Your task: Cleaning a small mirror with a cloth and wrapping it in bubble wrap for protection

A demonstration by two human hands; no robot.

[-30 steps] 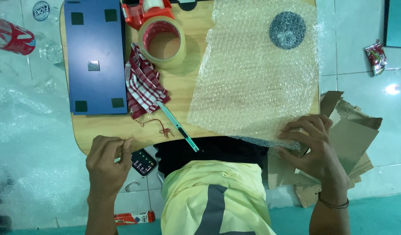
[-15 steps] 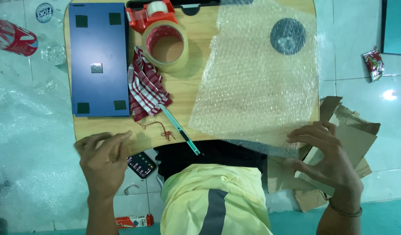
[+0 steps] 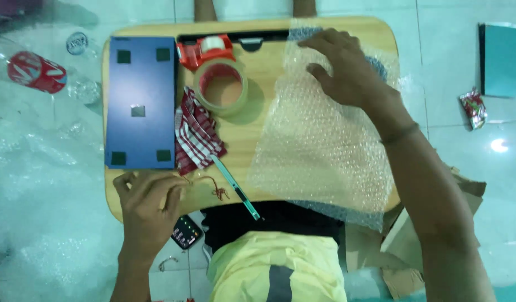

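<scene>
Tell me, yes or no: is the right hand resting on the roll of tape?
No. The right hand lies on the bubble wrap at the far side of the table, apart from the tape roll.

From my feed I see 2 bare forearms and 2 bare hands, no sleeves reaching the wrists and no gloves. My left hand [image 3: 149, 204] enters at about 7 o'clock, plain, with no ring or watch that I can make out. My right hand [image 3: 345, 67] sits toward 1 o'clock, and 1 thin dark band circles its wrist. At 6 o'clock my torso shows a pale yellow shirt with a grey vertical panel down its middle; above it, a dark garment spans my lap.
</scene>
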